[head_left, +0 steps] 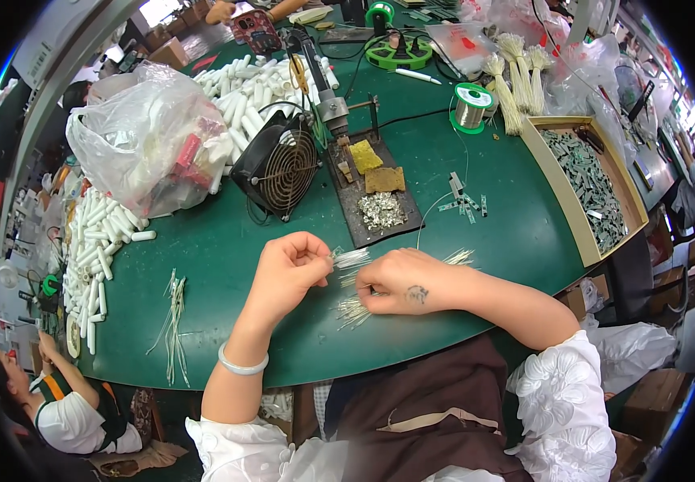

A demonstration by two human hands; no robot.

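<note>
My left hand [287,269] is raised over the table, thumb and forefinger pinched together. A small pale piece shows at its fingertips, too small to name. Just to the right, my right hand [400,283] lies curled over a bundle of thin white wires [353,312], whose ends stick out on both sides of it. What its fingertips grip is hidden. Beyond the hands, a soldering stand [355,173] carries yellow sponges [384,180] and a heap of solder scraps [381,210]. Small circuit boards [466,205] lie to its right, near a strand of solder wire.
A black fan [277,167] stands left of the soldering stand. Piles of white tubes [98,245] and a plastic bag [143,140] fill the left side. Thin wires [175,329] lie at front left. A solder spool [471,108] and a cardboard tray [552,193] of boards stand right.
</note>
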